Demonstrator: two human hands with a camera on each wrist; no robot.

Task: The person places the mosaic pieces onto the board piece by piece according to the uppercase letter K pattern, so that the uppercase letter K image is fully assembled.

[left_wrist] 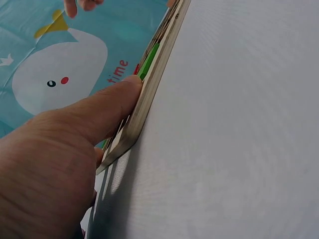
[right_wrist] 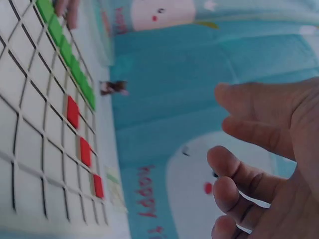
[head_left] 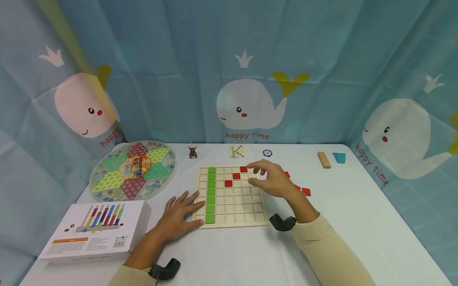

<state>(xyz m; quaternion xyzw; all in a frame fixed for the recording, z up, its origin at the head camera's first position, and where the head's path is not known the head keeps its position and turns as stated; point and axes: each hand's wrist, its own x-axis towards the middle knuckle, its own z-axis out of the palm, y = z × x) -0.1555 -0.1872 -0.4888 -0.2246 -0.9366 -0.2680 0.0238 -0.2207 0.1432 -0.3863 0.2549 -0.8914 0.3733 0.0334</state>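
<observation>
**Wooden grid board on a white table, two hands at work**

Blue curtains printed with white whales and the words "happy time" close off the far and side edges of a white table. At centre lies the grid board, with a column of green tiles down its left side and three red tiles stepping diagonally toward the far edge. Left hand rests flat, fingers spread, on the board's near left corner; the wrist view shows the thumb pressed against the board's edge. Right hand hovers over the far right part of the board, fingers loosely curled and apart, holding nothing visible. Loose red tiles lie on the table just right of that hand, partly hidden by it. Far left stands a round marble game; near left, a white box picturing an abacus. Along the far edge sit a small brown figure, a pattern card, a round chip, a wooden block and a teal block.
</observation>
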